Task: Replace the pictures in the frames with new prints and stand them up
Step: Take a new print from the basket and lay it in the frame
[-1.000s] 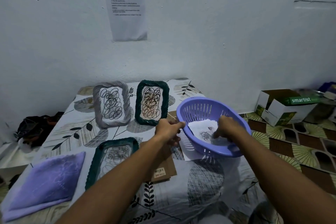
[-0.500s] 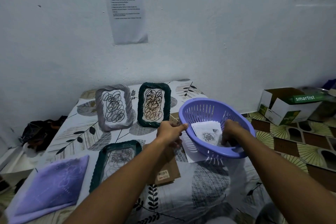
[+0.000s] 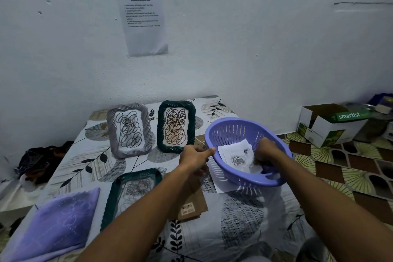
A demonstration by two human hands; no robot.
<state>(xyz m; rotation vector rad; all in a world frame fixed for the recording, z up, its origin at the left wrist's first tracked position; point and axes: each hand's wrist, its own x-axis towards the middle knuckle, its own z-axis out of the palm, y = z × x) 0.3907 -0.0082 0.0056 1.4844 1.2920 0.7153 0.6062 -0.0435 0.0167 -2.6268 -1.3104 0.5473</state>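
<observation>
A purple slotted basket (image 3: pixel 234 134) sits tilted at the table's right edge, with white prints (image 3: pixel 236 156) showing rose drawings inside. My left hand (image 3: pixel 194 156) pinches the basket's near-left rim. My right hand (image 3: pixel 265 151) reaches into the basket with curled fingers on the prints; its fingertips are hidden. A grey frame (image 3: pixel 129 130) and a dark green frame (image 3: pixel 176 126), both with scribble pictures, stand upright at the back. A second green frame (image 3: pixel 129 193) lies flat in front, partly behind my left forearm.
A folded purple cloth (image 3: pixel 55 225) lies at the front left. Brown cardboard backing (image 3: pixel 191 206) and a white sheet (image 3: pixel 221 185) lie beside the basket. An open white carton (image 3: pixel 327 125) stands on the patterned floor at right. Dark clothing (image 3: pixel 36 161) lies left of the table.
The view has tilted slightly. My right hand has dug a little deeper into the basket's prints; my left hand keeps its hold on the rim.
</observation>
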